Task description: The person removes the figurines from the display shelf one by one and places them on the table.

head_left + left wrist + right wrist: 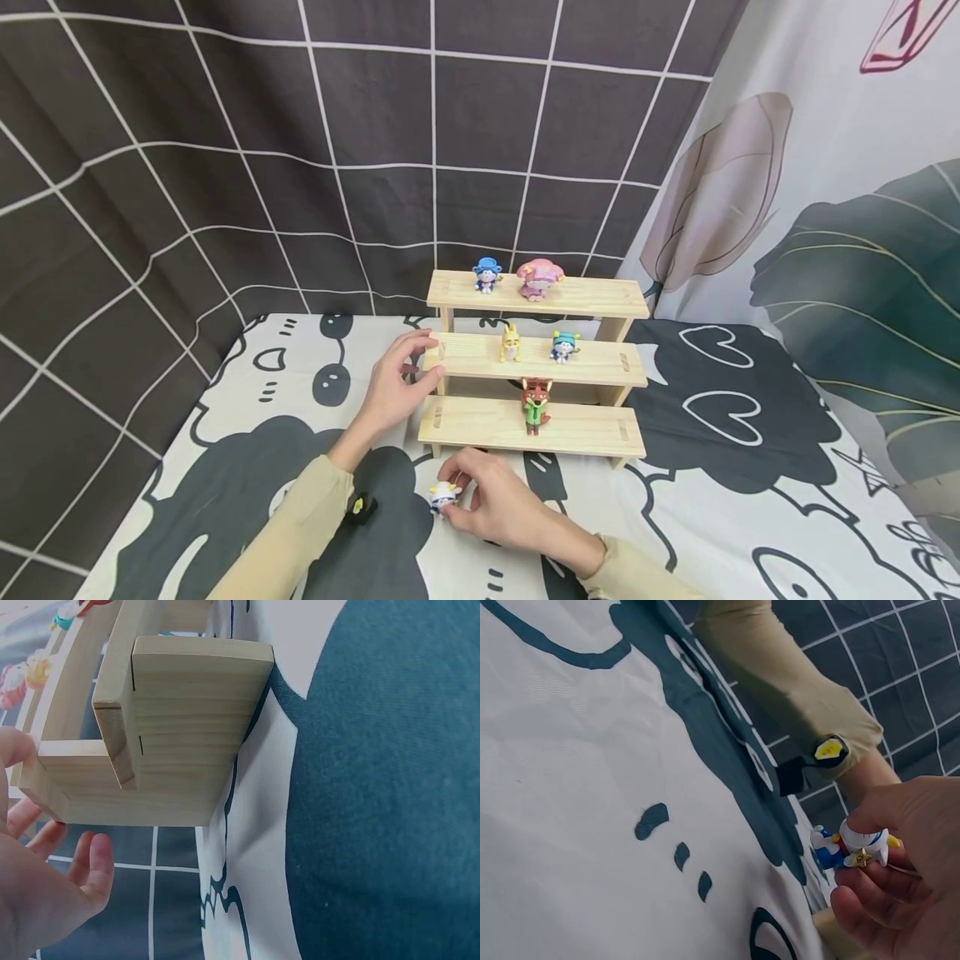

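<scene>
My right hand (498,504) pinches a small white-and-blue figurine (444,496) with yellow horns, just above the cloth in front of the shelf. In the right wrist view the figurine (862,846) lies sideways between thumb and fingers, a gold star on its front. At the left end of the three-tier wooden shelf (465,425), my left hand (397,379) holds the middle board, thumb at the front and fingers towards the back. The left wrist view shows that hand (45,885) on the board's end (45,791), its outer fingers loose.
On the top board stand a blue figurine (487,275) and a pink one (538,279). A yellow figurine (510,343) and a teal-hatted one (564,347) occupy the middle board. A fox figurine (536,408) stands on the bottom board. Dark grid curtain (375,108) hangs behind.
</scene>
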A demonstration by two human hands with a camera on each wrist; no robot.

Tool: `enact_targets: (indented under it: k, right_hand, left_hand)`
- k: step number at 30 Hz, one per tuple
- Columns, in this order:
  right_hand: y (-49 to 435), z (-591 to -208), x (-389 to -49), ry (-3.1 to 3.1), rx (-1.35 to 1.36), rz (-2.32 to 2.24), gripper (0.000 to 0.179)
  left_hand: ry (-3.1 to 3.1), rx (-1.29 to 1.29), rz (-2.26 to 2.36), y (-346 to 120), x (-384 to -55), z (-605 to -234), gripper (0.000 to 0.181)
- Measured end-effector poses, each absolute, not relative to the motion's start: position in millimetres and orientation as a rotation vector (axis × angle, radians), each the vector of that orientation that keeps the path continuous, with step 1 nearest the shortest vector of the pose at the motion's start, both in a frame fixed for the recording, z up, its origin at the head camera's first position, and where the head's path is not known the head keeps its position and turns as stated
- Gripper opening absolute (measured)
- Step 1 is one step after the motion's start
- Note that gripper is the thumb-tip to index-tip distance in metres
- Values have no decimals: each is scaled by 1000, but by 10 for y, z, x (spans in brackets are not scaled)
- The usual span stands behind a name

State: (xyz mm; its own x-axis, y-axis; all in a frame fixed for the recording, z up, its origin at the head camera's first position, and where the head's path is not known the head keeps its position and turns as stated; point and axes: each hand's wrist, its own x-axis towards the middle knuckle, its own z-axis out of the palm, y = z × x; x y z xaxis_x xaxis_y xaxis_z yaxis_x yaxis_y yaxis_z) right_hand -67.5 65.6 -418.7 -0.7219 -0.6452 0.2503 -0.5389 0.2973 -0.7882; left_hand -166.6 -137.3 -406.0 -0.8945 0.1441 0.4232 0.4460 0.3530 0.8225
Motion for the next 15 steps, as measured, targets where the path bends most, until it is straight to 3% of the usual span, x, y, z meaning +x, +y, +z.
enact_targets:
  k: [15]
  right_hand:
    - [548, -4264, -630, 2469, -1159, -1369, 28]
  left_hand:
    - [-2336, -527, -1557, -1368, -1682, -4065, 36]
